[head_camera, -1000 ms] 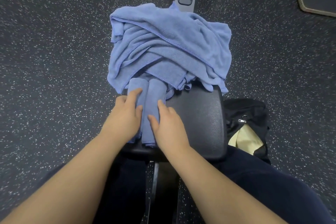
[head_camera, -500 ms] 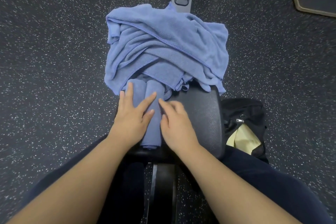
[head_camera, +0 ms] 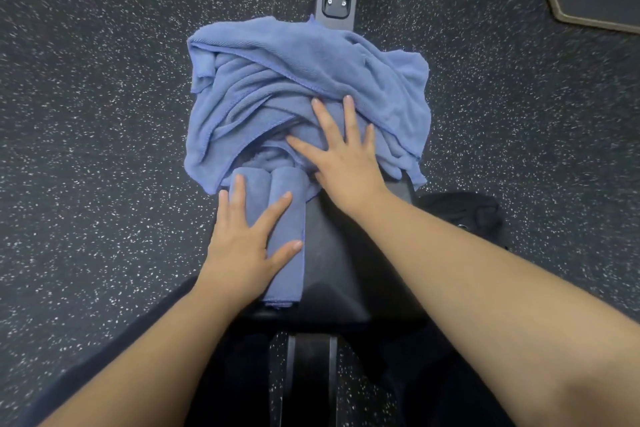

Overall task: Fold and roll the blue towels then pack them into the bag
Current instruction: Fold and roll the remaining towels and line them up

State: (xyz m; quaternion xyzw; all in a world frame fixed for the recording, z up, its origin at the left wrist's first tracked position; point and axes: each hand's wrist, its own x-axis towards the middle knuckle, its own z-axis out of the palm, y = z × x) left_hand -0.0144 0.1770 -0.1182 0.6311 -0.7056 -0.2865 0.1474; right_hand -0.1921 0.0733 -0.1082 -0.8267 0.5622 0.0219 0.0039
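My left hand [head_camera: 247, 250] lies flat with the fingers spread on the folded towel [head_camera: 287, 236], a long narrow strip on the black bench pad [head_camera: 339, 253], and it presses without gripping. My right hand [head_camera: 343, 163] is also flat and spread, further forward, on the heap of loose towels [head_camera: 294, 87] that covers the far end of the pad. The bag [head_camera: 474, 215] sits on the floor to the right of my right forearm, mostly hidden by it. I think the main risk is the heap: it hangs over both sides of the pad, so if I pull one towel out, the others can slide to the floor. Also, the folded strip can open again when I lift my left hand, because nothing else holds it. I can read no brand, label or writing anywhere.
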